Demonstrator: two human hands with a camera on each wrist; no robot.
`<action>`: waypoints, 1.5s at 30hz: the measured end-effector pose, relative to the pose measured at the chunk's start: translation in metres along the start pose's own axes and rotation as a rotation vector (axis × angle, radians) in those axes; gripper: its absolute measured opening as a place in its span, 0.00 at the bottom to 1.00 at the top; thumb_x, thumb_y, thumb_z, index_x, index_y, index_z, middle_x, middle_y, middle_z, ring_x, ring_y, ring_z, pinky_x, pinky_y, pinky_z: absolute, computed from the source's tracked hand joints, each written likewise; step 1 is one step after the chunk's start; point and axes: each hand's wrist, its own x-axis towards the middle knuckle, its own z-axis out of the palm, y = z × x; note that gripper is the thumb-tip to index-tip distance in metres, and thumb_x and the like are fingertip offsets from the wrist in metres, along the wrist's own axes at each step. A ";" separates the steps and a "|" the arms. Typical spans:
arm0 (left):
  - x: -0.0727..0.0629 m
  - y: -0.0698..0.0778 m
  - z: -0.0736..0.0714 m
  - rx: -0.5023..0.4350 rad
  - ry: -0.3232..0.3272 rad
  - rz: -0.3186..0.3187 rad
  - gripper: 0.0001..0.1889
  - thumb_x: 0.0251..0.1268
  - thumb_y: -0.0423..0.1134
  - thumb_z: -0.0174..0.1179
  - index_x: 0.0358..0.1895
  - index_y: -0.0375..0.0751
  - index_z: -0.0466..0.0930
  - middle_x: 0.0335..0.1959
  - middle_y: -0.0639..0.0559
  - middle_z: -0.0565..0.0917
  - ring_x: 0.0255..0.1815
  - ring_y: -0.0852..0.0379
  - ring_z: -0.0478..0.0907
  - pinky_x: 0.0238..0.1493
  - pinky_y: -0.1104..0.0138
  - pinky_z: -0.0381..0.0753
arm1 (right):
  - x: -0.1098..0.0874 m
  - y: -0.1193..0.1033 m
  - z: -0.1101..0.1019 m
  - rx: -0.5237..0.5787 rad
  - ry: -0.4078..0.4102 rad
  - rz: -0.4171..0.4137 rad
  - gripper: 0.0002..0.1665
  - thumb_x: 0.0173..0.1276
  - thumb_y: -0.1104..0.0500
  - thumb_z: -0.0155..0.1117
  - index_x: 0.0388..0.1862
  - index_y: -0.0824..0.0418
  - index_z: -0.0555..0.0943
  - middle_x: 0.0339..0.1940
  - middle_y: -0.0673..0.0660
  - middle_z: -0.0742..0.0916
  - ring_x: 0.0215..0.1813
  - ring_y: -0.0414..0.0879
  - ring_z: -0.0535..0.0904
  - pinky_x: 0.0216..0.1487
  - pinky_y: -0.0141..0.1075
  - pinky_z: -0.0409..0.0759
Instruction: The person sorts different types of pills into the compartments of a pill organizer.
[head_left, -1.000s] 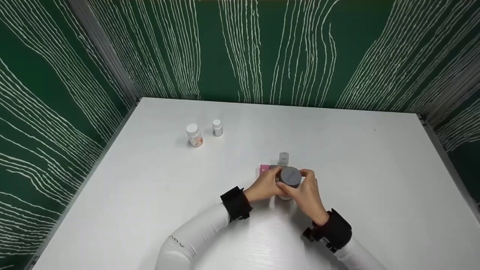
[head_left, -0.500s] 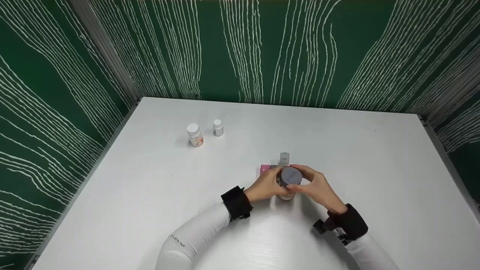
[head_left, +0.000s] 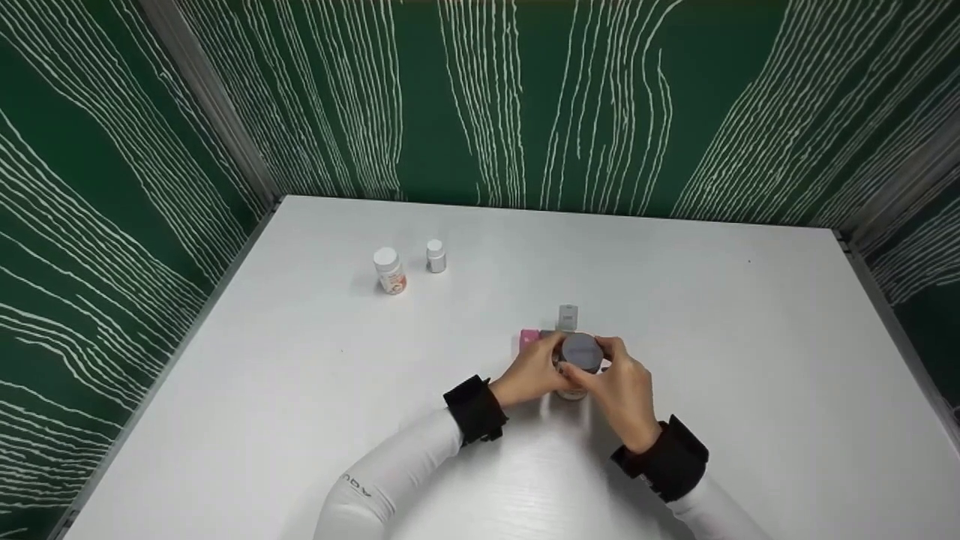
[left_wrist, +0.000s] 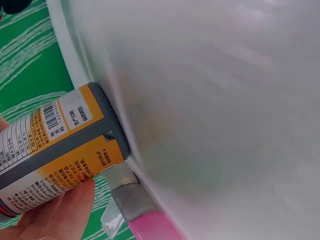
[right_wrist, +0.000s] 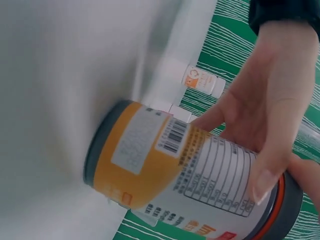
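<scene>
A supplement bottle (right_wrist: 165,165) with a white-and-orange printed label stands upright on the table. It has a dark grey lid (head_left: 582,352), with a red ring below it in the right wrist view. My left hand (head_left: 529,373) grips the bottle's body from the left, just under the lid. Around the lid curl the thumb and fingers of my right hand (head_left: 622,390). Right behind the bottle lies a small pill box with a pink compartment (head_left: 529,337) and grey ones (left_wrist: 134,200). One clear flap (head_left: 568,317) of it stands raised; the bottle and hands hide the rest.
A white bottle with an orange label (head_left: 390,271) and a smaller white bottle (head_left: 436,256) stand at the back left of the white table (head_left: 262,375). Green walls (head_left: 420,97) with white lines enclose the table's back and sides.
My right hand swung outward to the right around the lid half a second ago, and has since turned back inward. The left hand and bottle have stayed in place.
</scene>
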 end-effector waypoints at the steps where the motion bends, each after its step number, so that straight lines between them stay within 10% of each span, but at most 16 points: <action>1: 0.000 0.000 0.000 -0.005 0.003 -0.001 0.30 0.54 0.28 0.78 0.61 0.27 0.78 0.53 0.33 0.88 0.55 0.44 0.86 0.59 0.70 0.81 | -0.001 0.000 0.002 -0.019 0.018 -0.015 0.31 0.54 0.68 0.85 0.50 0.79 0.78 0.41 0.75 0.89 0.41 0.66 0.88 0.39 0.56 0.86; 9: -0.003 0.003 0.003 -0.059 0.024 -0.043 0.31 0.55 0.26 0.77 0.64 0.26 0.77 0.54 0.34 0.87 0.57 0.42 0.85 0.59 0.70 0.80 | -0.004 0.002 0.007 -0.098 0.083 -0.077 0.30 0.53 0.65 0.86 0.46 0.77 0.77 0.37 0.73 0.89 0.36 0.64 0.88 0.36 0.55 0.85; 15: -0.003 0.007 0.006 -0.059 0.055 -0.070 0.30 0.54 0.26 0.76 0.63 0.26 0.77 0.52 0.35 0.87 0.53 0.44 0.85 0.54 0.71 0.81 | -0.005 0.005 0.009 -0.111 0.120 -0.113 0.38 0.72 0.40 0.73 0.45 0.77 0.77 0.34 0.72 0.88 0.29 0.63 0.85 0.31 0.54 0.83; 21: -0.002 0.011 0.009 -0.032 0.087 -0.091 0.31 0.55 0.27 0.75 0.64 0.26 0.76 0.53 0.35 0.87 0.53 0.45 0.84 0.54 0.70 0.81 | -0.001 0.000 0.005 -0.100 0.094 -0.047 0.31 0.53 0.65 0.85 0.47 0.78 0.77 0.37 0.74 0.89 0.34 0.65 0.87 0.34 0.57 0.84; 33: -0.004 0.017 0.000 0.063 -0.007 -0.101 0.33 0.60 0.33 0.77 0.66 0.26 0.73 0.58 0.34 0.85 0.61 0.41 0.84 0.64 0.65 0.81 | 0.012 0.005 -0.022 0.131 -0.128 0.203 0.31 0.68 0.66 0.76 0.61 0.83 0.73 0.52 0.81 0.85 0.53 0.71 0.86 0.54 0.62 0.83; 45: -0.016 -0.002 -0.042 0.086 0.087 -0.050 0.14 0.66 0.26 0.70 0.52 0.22 0.82 0.49 0.31 0.87 0.53 0.36 0.84 0.58 0.57 0.84 | 0.062 0.082 -0.103 0.055 -0.162 0.416 0.42 0.74 0.58 0.70 0.73 0.84 0.63 0.65 0.84 0.77 0.65 0.73 0.77 0.44 0.19 0.66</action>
